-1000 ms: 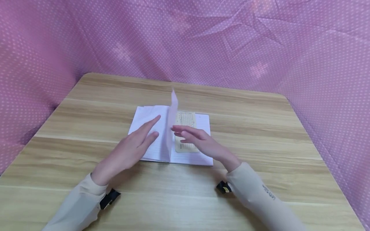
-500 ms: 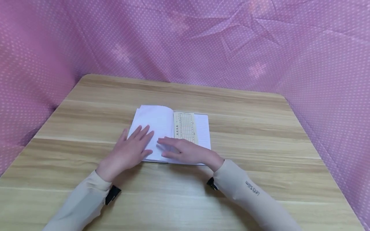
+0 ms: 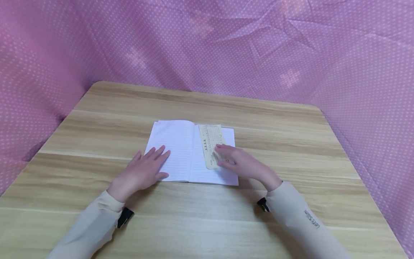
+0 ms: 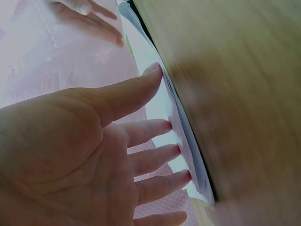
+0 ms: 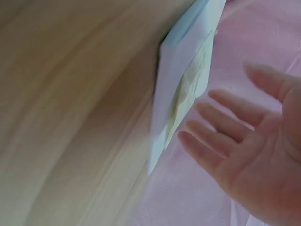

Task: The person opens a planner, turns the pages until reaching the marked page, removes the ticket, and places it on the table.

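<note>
A lined notebook (image 3: 176,144) lies spread open on the wooden table. On its right page rests a cream card (image 3: 207,138) printed with a grid and small characters, tilted slightly; its lower right part is hidden. My left hand (image 3: 142,176) rests on the left page, fingers spread, and the left wrist view shows its fingertips (image 4: 175,149) touching the paper. Over the card's right side is my right hand (image 3: 244,162), its fingers extended and holding nothing. In the right wrist view those fingers (image 5: 207,146) appear a little apart from the card.
The wooden table (image 3: 291,151) extends around the notebook on all sides. Pink dotted cloth (image 3: 207,46) hangs behind it and at both sides. A black device (image 3: 125,217) sits under the left wrist, another (image 3: 263,204) under the right.
The standing page has come down flat on the left side. My left hand followed onto that page. My right hand went left, then back right over the card, which now lies farther right and tilted.
</note>
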The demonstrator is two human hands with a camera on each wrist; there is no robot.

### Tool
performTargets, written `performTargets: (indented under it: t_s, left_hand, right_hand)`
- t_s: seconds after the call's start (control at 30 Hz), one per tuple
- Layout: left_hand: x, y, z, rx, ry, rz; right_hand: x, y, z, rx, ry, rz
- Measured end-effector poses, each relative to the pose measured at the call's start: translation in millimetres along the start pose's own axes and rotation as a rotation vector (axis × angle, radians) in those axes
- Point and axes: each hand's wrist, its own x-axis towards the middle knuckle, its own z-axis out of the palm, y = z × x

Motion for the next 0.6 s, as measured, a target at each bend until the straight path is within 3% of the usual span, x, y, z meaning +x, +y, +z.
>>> performTargets:
  t_s: [0.23,0.43,0.6]
  left_hand:
    - [0.4,-1.1,0.0,-0.014,0.007,0.006]
    - [1.8,-2.5,0.2,-0.017,0.007,0.009]
    - [3.5,-2.0,-0.4,-0.018,0.001,0.014]
  right_hand:
    - [11.5,13,-7,0.133,0.193,0.281]
    - [39.9,20,-8,0.19,0.219,0.519]
    - [55.7,24,-10,0.177,0.221,0.619]
